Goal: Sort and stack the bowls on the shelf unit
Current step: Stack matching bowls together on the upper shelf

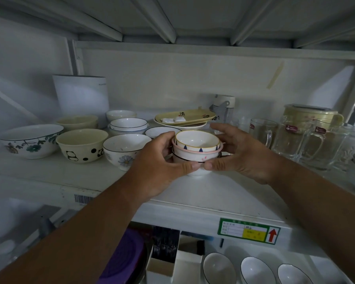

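Three nested bowls (pixel 197 149) are gripped by the left hand (pixel 162 160) and right hand (pixel 240 154); best kept level, set near the shelf (pixel 223 193) front edge.

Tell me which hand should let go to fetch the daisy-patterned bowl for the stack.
Left. The left hand grips the stack of small bowls on the side nearest the daisy-patterned bowl, which sits just beside it. The right hand would have to cross over the stack.
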